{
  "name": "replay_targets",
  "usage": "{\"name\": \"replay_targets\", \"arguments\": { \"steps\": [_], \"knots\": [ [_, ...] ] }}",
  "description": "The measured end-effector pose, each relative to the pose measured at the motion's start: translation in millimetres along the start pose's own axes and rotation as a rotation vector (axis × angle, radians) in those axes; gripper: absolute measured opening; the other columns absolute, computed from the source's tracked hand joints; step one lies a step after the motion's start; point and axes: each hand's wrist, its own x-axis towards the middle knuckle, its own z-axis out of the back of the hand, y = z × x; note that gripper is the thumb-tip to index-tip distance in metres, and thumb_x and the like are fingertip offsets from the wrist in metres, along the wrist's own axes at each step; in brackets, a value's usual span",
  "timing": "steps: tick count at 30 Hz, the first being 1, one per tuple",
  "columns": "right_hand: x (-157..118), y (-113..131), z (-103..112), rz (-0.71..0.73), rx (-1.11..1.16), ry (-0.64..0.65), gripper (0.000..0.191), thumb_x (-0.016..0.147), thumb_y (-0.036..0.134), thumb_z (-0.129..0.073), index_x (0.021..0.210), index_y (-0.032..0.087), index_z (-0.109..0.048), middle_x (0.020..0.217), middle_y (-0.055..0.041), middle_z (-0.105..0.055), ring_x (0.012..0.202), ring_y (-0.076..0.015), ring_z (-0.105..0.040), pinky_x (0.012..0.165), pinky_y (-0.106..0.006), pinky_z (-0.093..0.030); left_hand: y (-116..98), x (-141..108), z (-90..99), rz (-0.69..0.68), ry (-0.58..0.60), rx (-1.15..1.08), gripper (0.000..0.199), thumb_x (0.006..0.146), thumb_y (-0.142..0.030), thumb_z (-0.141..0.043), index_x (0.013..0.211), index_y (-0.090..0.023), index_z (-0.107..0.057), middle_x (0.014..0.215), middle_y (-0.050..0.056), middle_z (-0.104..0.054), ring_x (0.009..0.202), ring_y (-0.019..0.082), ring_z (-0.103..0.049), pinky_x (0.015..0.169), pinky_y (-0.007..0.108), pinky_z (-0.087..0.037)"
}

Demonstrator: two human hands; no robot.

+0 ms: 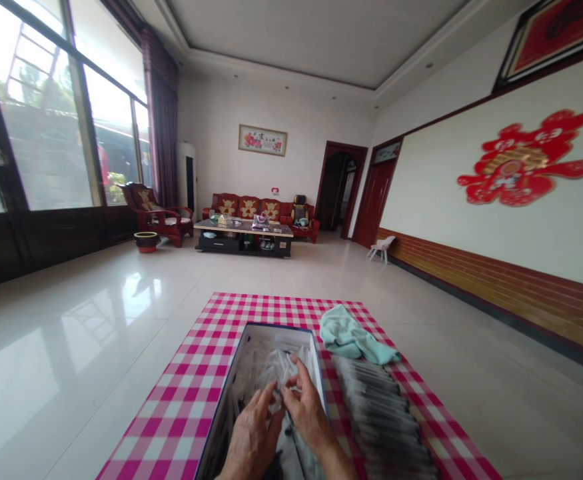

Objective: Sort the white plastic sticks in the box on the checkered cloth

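Note:
Both hands are over an open white-lined box (241, 357) with a dark blue edge. My left hand (256, 427) has its fingers bent, thumb and fingertips brought together at something small that I cannot make out. Close against it, my right hand (304, 407) pinches at the same spot with thumb and index finger. Clear plastic pieces, thin and tube-like, fill the far part of the box. A slim dark rod (296, 443) runs below the right hand; whether it is held or lying is unclear. To the right, a row of dark-and-clear pen-like sticks (381, 413) looks blurred.
A crumpled mint-green cloth (354, 333) lies beyond the row of sticks. Everything rests on a table with a pink-and-white checked cover (186, 387). Across the tiled floor stand a low coffee table (244, 230), a red wooden sofa, an armchair (158, 213) and a small white chair (382, 248).

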Motion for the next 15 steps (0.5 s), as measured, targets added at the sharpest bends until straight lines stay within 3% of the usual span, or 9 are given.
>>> {"name": "replay_targets", "arguments": {
  "steps": [6,9,11,15],
  "knots": [
    [-2,2,-3,0.002,-0.001,0.194,0.035,0.080,0.027,-0.052,0.114,0.020,-0.053,0.080,0.0003,-0.060,0.064,-0.0144,-0.062,0.058,-0.024,-0.049,11,-3,-9.6,-0.080,-0.048,-0.050,0.032,0.087,-0.015,-0.039,0.114,-0.015,-0.056,0.095,0.010,-0.072,0.085,0.016,-0.069,0.074,0.024,-0.056],
    [2,-11,1,0.066,-0.306,0.054,0.031,0.084,0.025,-0.043,0.110,0.017,-0.057,0.082,-0.0038,-0.065,0.071,-0.0169,-0.064,0.066,-0.027,-0.050,19,-5,-12.8,0.008,-0.123,0.067,0.033,0.087,-0.014,-0.035,0.110,-0.011,-0.058,0.094,0.014,-0.072,0.083,0.021,-0.070,0.072,0.030,-0.057],
    [4,-23,4,0.094,-0.513,-0.055,0.026,0.081,0.020,-0.043,0.097,0.015,-0.063,0.083,-0.0071,-0.067,0.078,-0.0188,-0.064,0.074,-0.030,-0.048,21,-6,-13.1,0.097,-0.179,0.156,0.032,0.086,-0.017,-0.035,0.107,-0.010,-0.058,0.092,0.017,-0.072,0.082,0.024,-0.070,0.070,0.033,-0.057],
    [5,-44,5,0.088,-0.618,-0.098,0.013,0.067,0.012,-0.052,0.064,0.017,-0.064,0.068,-0.0067,-0.066,0.068,-0.0188,-0.061,0.068,-0.029,-0.046,18,-5,-9.9,0.186,-0.155,0.218,0.029,0.085,-0.016,-0.034,0.098,-0.013,-0.059,0.086,0.013,-0.072,0.079,0.022,-0.070,0.069,0.031,-0.056]
  ]
}}
